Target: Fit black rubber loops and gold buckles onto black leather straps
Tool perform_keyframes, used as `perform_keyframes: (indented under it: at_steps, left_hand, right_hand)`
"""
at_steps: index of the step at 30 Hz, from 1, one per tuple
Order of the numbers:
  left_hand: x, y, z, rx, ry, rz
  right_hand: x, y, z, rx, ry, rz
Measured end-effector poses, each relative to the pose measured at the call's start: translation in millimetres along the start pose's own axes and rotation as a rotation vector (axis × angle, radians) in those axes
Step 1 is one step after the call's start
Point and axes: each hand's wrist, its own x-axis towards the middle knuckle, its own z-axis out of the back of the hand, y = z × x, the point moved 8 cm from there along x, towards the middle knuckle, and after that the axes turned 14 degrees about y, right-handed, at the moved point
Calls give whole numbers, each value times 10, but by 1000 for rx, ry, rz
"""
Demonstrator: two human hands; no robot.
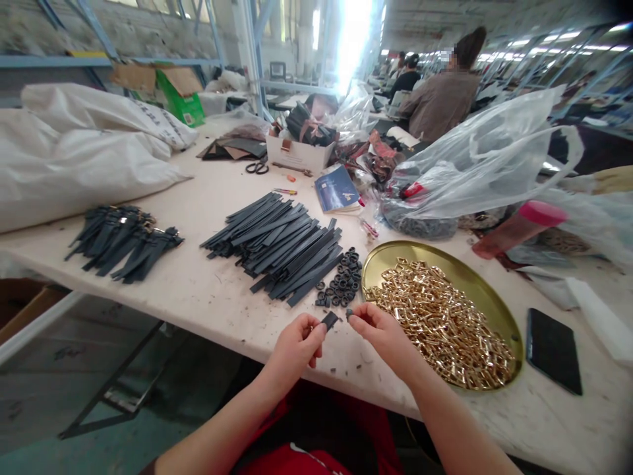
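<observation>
Bulging white sacks [74,155] lie far to the left of the left hand [295,343], at the back of the pale table [212,330]. Nearer, though well apart from that hand on the same side, is a bunch of dark straps with gold-coloured fittings [126,247]. Just beyond the left hand, a heap of long dark strips [277,247] fans out, with black-handled scissors [257,167] farther behind it.

The left hand has its thumb and fingers closed on a short dark strap [330,321], whose free end points toward the right hand. Beyond the gap between the hands, small dark loops [346,280] sit in a pile, and a blue booklet [339,189] lies farther back.

The right hand [378,330] pinches a small dark piece [349,313] between thumb and fingertips; the piece and the strap are near each other but apart. Just right of this hand and forearm, an oval gold-toned tray [489,307] holds many gold-coloured buckles [445,323]. Farther right, past the tray, a dark phone [552,349] lies flat.
</observation>
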Motion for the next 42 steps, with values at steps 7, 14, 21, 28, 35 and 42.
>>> perform_keyframes:
  at_steps: [7, 14, 21, 28, 35, 42]
  left_hand:
    - [-99, -77, -168, 75, 96, 6]
    - [-207, -173, -232, 99, 175, -26]
    - [-264, -235, -204, 151, 163, -92]
    - [-264, -232, -50, 412, 23, -16]
    - [-199, -142, 49, 638, -2, 75]
    - [-216, -245, -82, 353, 200, -4]
  right_hand:
    - [-227, 35, -268, 526, 68, 13]
    - [-286, 33, -367, 521, 71, 25]
    - [-354, 91, -446, 563, 79, 37]
    - [-344, -39, -542, 825, 121, -11]
    - [-346, -83, -824, 1016, 326, -145]
    - [-245, -133, -641, 821, 137, -40]
